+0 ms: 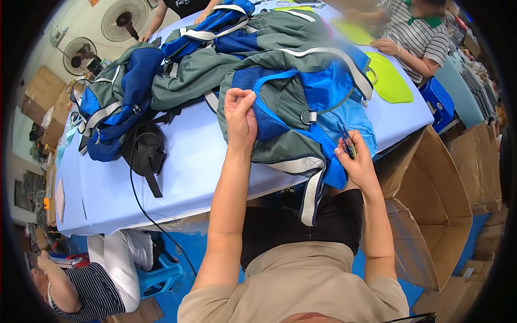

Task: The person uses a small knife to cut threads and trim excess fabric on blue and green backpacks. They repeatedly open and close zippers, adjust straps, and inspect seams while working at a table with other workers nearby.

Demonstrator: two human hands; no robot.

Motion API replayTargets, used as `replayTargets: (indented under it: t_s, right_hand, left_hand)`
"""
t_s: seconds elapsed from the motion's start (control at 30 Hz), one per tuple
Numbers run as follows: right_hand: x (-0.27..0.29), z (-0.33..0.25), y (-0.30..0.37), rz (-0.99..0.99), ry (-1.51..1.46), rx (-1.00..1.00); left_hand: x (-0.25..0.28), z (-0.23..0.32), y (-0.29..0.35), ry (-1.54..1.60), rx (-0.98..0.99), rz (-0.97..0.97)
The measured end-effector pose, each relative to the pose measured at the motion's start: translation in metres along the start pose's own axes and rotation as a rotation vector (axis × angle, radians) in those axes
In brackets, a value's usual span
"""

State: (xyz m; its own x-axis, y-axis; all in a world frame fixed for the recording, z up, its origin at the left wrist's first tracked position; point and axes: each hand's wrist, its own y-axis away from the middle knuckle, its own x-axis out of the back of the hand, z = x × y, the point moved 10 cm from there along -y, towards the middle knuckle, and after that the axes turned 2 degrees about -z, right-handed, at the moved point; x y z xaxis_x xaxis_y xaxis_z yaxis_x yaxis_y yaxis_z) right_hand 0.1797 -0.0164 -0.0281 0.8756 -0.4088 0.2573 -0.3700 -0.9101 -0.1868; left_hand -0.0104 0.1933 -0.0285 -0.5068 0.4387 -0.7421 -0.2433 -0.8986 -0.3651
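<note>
In front of me a grey-green and blue sewn piece, with mesh panels, white webbing straps and a metal D-ring, lies across the table's near edge. One webbing strap hangs down over my lap. My left hand is raised over its left part, thumb and fingertips pinched together; whatever they hold is too small to make out. My right hand is closed on small thread snips, blades pointing up, beside the blue edge of the piece. Light blue fabric shows behind the snips.
More grey-green and blue sewn pieces pile up on the pale table. A black strapped item and cable lie left. Lime-green pieces lie right. Open cardboard box stands beside my right arm. Co-workers sit or stand around.
</note>
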Motion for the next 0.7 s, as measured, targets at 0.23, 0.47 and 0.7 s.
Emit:
replayTargets:
  t_s: [0.23,0.47,0.7]
  right_hand:
    - [0.002,0.022,0.002,0.057,-0.107,-0.014]
    - [0.016,0.045,0.020,0.259,-0.365,0.023]
    - [0.059,0.054,0.056,0.517,-0.562,0.051]
  left_hand:
    - [-0.023,-0.007,0.005,-0.213,0.100,-0.141]
    - [-0.087,-0.049,0.071,-1.306,0.135,-0.882]
    - [-0.103,-0.053,0.130,-1.777,-0.136,-1.121]
